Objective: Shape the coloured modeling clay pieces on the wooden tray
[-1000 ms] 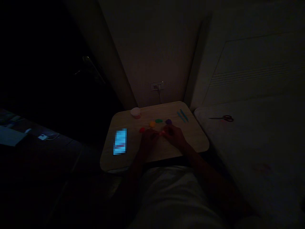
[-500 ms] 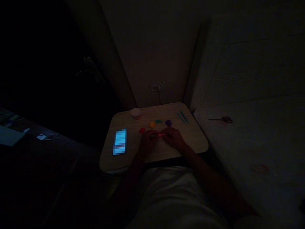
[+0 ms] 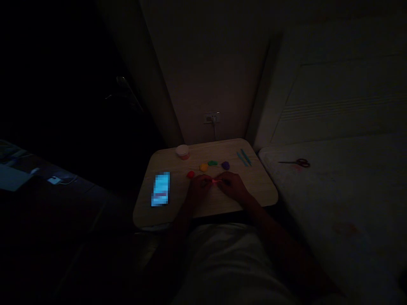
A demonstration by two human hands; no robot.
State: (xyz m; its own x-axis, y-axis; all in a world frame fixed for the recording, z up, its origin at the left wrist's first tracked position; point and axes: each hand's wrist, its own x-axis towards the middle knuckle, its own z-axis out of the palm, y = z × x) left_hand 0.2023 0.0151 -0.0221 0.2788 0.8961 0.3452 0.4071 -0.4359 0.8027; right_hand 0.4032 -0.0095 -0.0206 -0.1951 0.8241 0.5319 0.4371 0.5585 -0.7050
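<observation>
Between the fingertips of both hands is a thin pink-red piece of modelling clay [image 3: 216,181]. My left hand [image 3: 199,186] pinches its left end and my right hand [image 3: 233,184] pinches its right end, low over the small wooden table [image 3: 178,214]. Just beyond the hands lie a red clay lump [image 3: 190,174], a yellow-orange lump [image 3: 203,167], a green piece [image 3: 212,163] and a purple lump [image 3: 225,165]. The room is very dark, so finger detail is faint.
A lit phone [image 3: 160,189] lies at the table's left. Behind it stands a pale tub [image 3: 182,152]. Two teal sticklike tools [image 3: 244,157] lie at the back right. Scissors [image 3: 295,162] rest on the pale surface to the right. A wall socket [image 3: 211,117] holds a plug.
The camera view has shifted slightly. Both hands stay in nearly the same place, and the pink-red clay between them looks a little straighter and thinner.
</observation>
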